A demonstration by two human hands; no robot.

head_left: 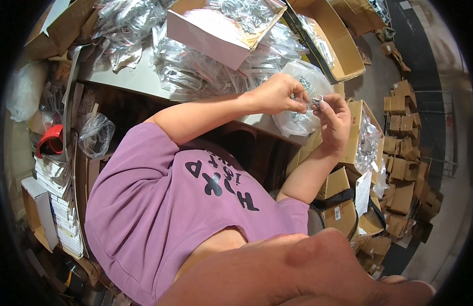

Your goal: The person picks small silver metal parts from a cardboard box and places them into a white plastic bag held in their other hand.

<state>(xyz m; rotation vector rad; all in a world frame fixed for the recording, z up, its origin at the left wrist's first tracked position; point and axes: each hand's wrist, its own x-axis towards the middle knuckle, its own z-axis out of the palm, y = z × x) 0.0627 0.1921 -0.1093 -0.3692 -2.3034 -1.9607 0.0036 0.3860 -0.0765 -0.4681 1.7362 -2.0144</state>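
My left hand reaches over the table from the left, fingers bent into a pinch. Whatever lies between those fingertips is too small to make out. Facing it, my right hand is raised with thumb and index finger closed on a small silvery piece. The fingertips of both hands nearly meet around this piece. Its kind cannot be told. Just below and behind the hands lies a white translucent plastic bag with dark green print, at the table's edge.
Clear zip bags lie heaped across the white table. A white carton rests on the heap; a long open cardboard box is behind. Right of me, a carton holds bagged parts. Cardboard boxes pile on the floor beyond.
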